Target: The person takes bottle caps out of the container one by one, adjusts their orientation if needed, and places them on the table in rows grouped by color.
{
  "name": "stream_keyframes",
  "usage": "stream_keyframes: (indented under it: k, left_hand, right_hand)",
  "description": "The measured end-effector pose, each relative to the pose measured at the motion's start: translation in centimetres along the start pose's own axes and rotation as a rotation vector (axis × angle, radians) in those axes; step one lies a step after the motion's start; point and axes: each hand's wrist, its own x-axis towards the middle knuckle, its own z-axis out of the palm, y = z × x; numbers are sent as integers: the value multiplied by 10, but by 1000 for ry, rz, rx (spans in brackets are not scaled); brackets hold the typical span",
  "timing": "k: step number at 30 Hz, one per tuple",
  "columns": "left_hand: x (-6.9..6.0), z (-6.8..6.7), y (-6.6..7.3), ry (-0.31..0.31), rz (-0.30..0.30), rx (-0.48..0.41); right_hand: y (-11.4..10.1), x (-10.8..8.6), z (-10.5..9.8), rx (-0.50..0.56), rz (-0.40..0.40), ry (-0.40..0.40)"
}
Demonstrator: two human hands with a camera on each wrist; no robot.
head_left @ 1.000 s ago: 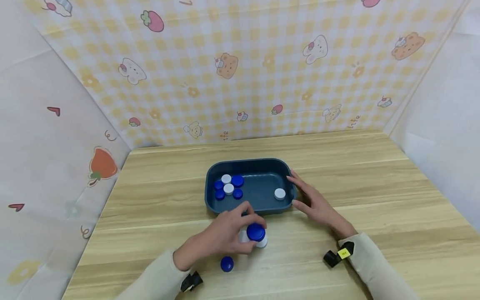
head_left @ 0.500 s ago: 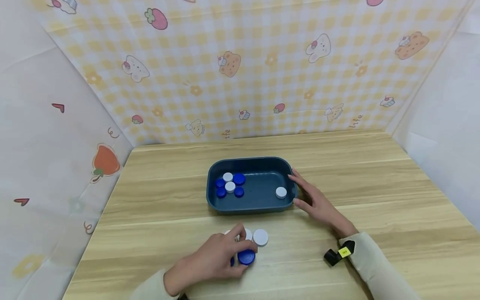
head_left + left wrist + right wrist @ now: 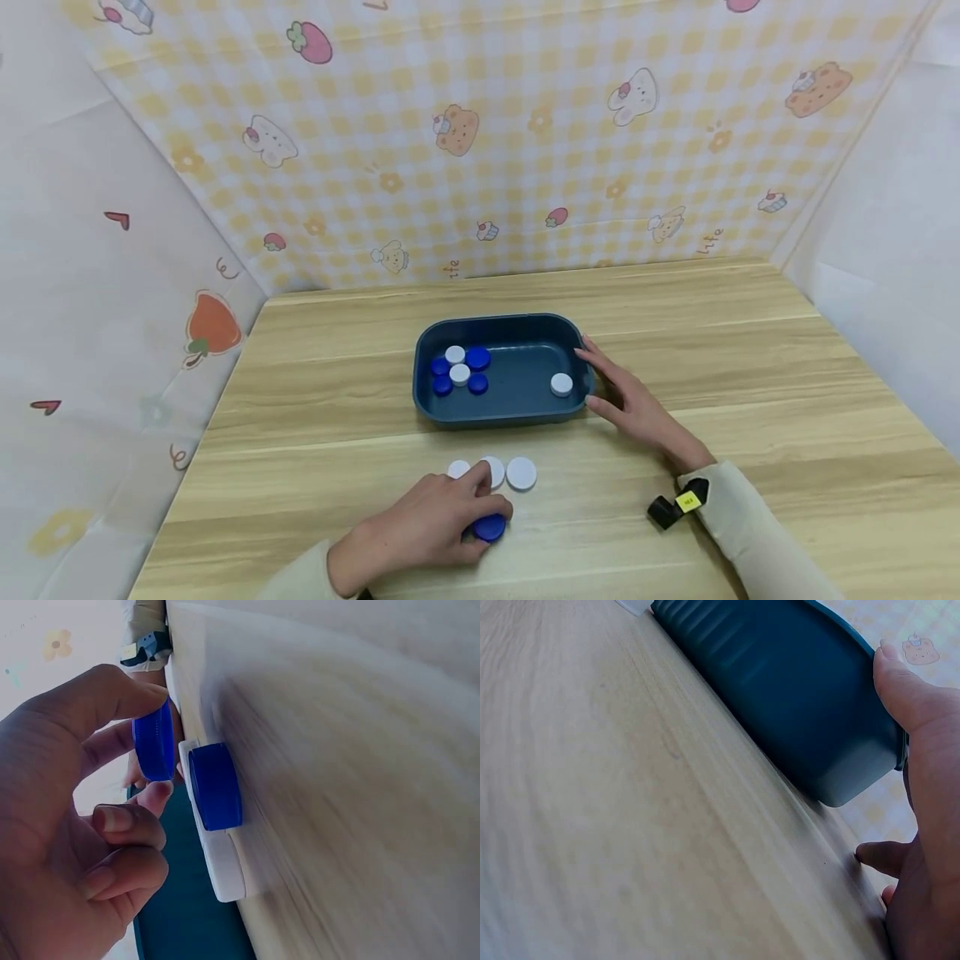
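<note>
My left hand [image 3: 431, 518] pinches a blue bottle cap [image 3: 489, 527] between thumb and fingers, just above the table. The left wrist view shows this cap apart from a second blue cap [image 3: 216, 786] standing on the wood, which the hand covers in the head view. Just beyond the fingers lie white caps [image 3: 521, 473] in a row. With fairly straight, spread fingers, my right hand [image 3: 637, 414] touches the right end of a dark teal tray [image 3: 498, 422]. In the right wrist view its thumb [image 3: 900, 686] rests at the tray's rim.
Inside the tray, several blue and white caps cluster at the left, including a larger blue cap [image 3: 478, 358]. A single white cap [image 3: 561, 384] sits at the tray's right. A checked cloth [image 3: 525, 167] hangs behind the wooden table [image 3: 750, 375].
My left hand has drawn back towards me with the blue cap, from over the white caps to near the loose blue cap. The right hand stays at the tray.
</note>
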Motion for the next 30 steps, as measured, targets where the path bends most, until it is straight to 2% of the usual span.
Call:
stream_keyframes:
  k: [5, 9, 16, 20, 27, 30]
  left_hand:
    - [2, -1, 3, -41, -8, -7]
    - [3, 0, 5, -63, -6, 29]
    - [5, 3, 5, -142, -23, 58]
    - [6, 4, 5, -150, -32, 60]
    - [5, 5, 6, -131, -35, 72]
    - [5, 6, 5, -118, -30, 71]
  right_hand:
    - [0, 1, 0, 1, -4, -2]
    - [0, 1, 0, 0, -9, 5]
    - [2, 0, 1, -1, 10, 5]
    - [-2, 0, 0, 8, 17, 6]
    - [-33, 4, -6, 6, 10, -9]
    - [-37, 5, -6, 10, 16, -6]
